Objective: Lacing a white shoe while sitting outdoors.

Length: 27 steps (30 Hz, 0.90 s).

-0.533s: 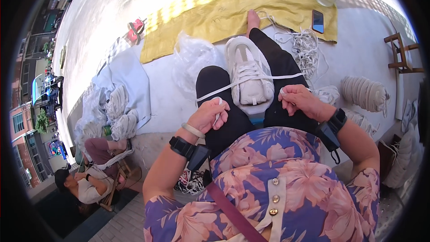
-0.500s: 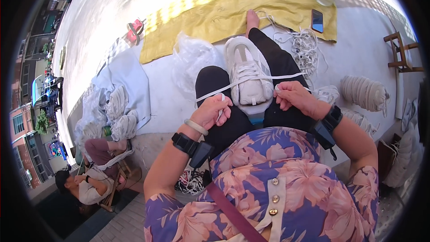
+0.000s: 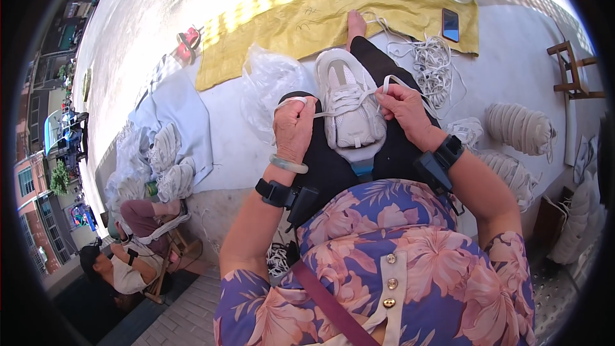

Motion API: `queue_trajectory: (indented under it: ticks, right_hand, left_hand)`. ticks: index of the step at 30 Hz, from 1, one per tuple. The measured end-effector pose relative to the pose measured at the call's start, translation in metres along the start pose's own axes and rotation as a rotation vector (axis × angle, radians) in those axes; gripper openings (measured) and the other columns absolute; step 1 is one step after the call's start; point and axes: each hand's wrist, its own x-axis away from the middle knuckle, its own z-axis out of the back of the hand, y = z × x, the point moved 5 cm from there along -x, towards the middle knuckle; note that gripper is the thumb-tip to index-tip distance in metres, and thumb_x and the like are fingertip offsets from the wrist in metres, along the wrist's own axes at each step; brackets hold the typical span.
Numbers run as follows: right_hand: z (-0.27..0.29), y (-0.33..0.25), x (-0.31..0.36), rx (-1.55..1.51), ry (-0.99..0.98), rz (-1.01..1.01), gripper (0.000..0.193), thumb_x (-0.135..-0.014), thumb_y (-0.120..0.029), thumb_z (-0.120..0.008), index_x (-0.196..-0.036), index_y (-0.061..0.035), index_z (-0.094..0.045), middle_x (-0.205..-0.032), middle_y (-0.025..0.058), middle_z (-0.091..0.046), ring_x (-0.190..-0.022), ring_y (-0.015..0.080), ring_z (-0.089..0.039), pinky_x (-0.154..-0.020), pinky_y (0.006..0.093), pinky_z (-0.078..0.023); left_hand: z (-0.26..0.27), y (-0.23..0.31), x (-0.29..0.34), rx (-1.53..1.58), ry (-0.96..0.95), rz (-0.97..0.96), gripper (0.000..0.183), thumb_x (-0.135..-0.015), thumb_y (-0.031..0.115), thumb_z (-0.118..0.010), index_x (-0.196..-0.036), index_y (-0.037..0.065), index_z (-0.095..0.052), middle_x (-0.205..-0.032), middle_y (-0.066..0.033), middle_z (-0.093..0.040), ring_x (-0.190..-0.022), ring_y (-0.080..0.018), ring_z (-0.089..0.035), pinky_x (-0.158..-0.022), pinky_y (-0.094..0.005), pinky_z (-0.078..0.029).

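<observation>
A white sneaker (image 3: pixel 350 106) rests between my knees with its toe pointing away from me. White shoelace (image 3: pixel 346 103) crosses its tongue, and its two ends run out to my hands. My left hand (image 3: pixel 295 129) is closed round one end beside the shoe's left side, over my left knee. At the shoe's right side, my right hand (image 3: pixel 405 110) pinches the other end close to the eyelets, and the lace arches up in a loop above the fingers.
Loose laces (image 3: pixel 435 70) lie in a heap beyond my right leg, near a phone (image 3: pixel 450 25) on yellow cloth (image 3: pixel 269 22). Bundled white sneakers (image 3: pixel 520 129) stand at the right. A clear plastic bag (image 3: pixel 272 86) sits left of the shoe. A co-worker (image 3: pixel 138 263) sits at lower left.
Both hands have moved up and away from me, alongside the shoe. My right hand has come closer to the eyelets, and its lace now loops upward instead of stretching straight.
</observation>
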Motion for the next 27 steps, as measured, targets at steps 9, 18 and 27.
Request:
queue_trajectory:
  ticks: [9, 18, 27]
  right_hand:
    - [-0.007, -0.007, 0.000, 0.110, 0.059, 0.210, 0.009, -0.083, -0.008, -0.059, -0.077, -0.0034, -0.055, -0.063, -0.0020, -0.053, -0.054, 0.0035, -0.049, -0.049, 0.0179, -0.041]
    - [-0.010, -0.010, 0.000, 0.290, 0.103, 0.319, 0.007, -0.080, -0.004, -0.057, -0.074, -0.0018, -0.053, -0.060, -0.0005, -0.050, -0.053, 0.0043, -0.047, -0.049, 0.0201, -0.039]
    - [-0.013, -0.016, 0.001, 0.561, 0.153, 0.487, 0.009, -0.078, -0.004, -0.056, -0.075, -0.0017, -0.048, -0.062, 0.0110, -0.049, -0.055, 0.0209, -0.049, -0.052, 0.0308, -0.039]
  left_hand:
    - [-0.009, -0.029, 0.023, 0.448, -0.023, 0.475, 0.023, -0.092, 0.025, -0.048, -0.078, 0.007, -0.054, -0.057, 0.0022, -0.045, -0.043, -0.0040, -0.038, -0.038, -0.0190, -0.031]
    - [-0.018, -0.021, 0.030, 0.536, -0.139, 0.604, 0.021, -0.092, 0.027, -0.048, -0.082, 0.009, -0.051, -0.055, 0.0001, -0.051, -0.040, -0.0059, -0.045, -0.036, -0.0182, -0.036]
    - [-0.019, -0.020, 0.034, 0.630, -0.178, 0.576, 0.013, -0.088, 0.018, -0.055, -0.081, 0.008, -0.052, -0.060, -0.0014, -0.055, -0.043, -0.0071, -0.050, -0.039, -0.0179, -0.040]
